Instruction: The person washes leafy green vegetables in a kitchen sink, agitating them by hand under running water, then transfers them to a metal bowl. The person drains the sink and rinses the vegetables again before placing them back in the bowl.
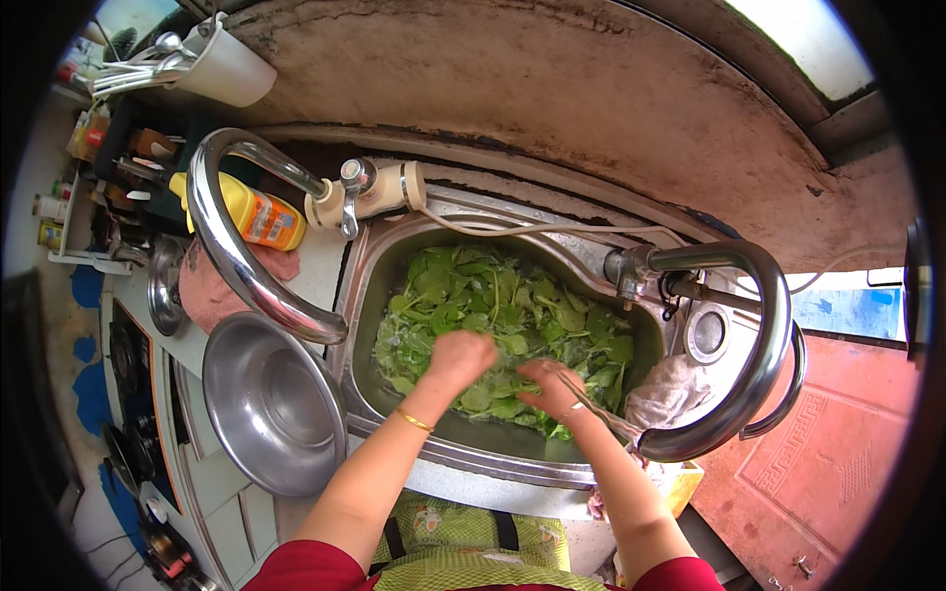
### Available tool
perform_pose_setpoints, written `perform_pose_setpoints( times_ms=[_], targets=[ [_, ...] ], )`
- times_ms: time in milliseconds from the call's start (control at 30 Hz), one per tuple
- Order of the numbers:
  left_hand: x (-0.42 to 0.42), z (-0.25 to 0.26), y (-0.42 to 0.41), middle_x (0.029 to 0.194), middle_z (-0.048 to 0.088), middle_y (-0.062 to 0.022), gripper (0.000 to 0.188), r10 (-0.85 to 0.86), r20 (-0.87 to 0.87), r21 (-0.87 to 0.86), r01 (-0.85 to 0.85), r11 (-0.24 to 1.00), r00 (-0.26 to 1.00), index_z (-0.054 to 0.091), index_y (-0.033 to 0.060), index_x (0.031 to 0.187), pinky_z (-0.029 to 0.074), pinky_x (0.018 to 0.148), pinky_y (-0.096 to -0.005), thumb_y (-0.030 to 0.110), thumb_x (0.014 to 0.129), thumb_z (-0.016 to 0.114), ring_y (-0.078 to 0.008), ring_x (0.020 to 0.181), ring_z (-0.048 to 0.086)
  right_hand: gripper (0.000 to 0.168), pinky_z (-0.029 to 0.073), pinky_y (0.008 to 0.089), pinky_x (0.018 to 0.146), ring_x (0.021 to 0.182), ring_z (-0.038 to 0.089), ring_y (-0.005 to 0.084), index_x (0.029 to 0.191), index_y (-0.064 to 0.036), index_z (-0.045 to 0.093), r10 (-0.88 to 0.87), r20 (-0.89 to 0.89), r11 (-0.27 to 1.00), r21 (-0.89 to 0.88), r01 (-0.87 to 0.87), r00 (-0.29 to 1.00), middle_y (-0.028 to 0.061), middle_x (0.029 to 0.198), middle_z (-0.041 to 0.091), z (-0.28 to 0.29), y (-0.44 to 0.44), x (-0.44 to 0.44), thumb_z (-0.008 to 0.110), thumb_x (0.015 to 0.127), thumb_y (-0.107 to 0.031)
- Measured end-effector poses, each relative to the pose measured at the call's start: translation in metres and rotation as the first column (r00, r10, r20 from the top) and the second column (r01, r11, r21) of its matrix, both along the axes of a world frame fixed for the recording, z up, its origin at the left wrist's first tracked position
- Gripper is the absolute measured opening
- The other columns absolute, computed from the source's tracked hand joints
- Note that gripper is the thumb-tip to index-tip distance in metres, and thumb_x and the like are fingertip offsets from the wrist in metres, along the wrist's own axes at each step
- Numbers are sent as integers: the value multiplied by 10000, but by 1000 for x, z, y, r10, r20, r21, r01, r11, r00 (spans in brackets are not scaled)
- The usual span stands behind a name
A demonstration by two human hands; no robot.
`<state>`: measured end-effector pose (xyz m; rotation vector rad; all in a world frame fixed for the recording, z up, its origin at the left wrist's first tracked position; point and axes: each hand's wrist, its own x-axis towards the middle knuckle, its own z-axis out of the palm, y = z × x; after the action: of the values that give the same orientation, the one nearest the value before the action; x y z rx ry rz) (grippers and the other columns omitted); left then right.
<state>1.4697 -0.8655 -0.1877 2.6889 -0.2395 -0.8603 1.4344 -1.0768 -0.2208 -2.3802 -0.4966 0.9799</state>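
Leafy green vegetables (443, 284) float in water in a stainless steel sink (465, 451) in front of me. My left hand (464, 362), with a gold bangle at the wrist, is over the middle of the leaves. Its fingers are curled, and their tips are hidden, so a grip on any leaf cannot be made out. Just right of it, my right hand (553, 385) is low over the leaves, fingers bent but apart, holding nothing visible. Water runs from the right-hand faucet's curved spout (739, 421) past my right wrist and hand.
A second curved faucet (236, 258) arches over the left counter, above a metal basin (273, 414). Behind it are a yellow bottle (255, 214) and a pink cloth (214, 295). Right of the sink lie a sink strainer (707, 334) and a pale rag (669, 391).
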Motion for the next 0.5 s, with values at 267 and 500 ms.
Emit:
perform_pose_setpoints(
  times_ms=[267,500],
  targets=[
    [48,-45,51,1439,174,-152,855,704,-2,-49,-703,710,711,269,188,1388,268,970,-545,495,701,676,-393,1283,227,962,342,471,944,1146,365,437,1322,-123,335,-626,437,748,104,655,646,272,1293,331,-37,-58,36,810,533,-400],
    [7,-84,-13,1211,480,-166,695,540,-421,-605,-669,432,729,356,-13,1295,394,923,-331,107,696,688,-250,1094,476,444,450,356,808,914,556,334,999,-41,587,-612,142,746,429,509,778,153,997,560,-22,42,45,675,564,-57]
  ],
)
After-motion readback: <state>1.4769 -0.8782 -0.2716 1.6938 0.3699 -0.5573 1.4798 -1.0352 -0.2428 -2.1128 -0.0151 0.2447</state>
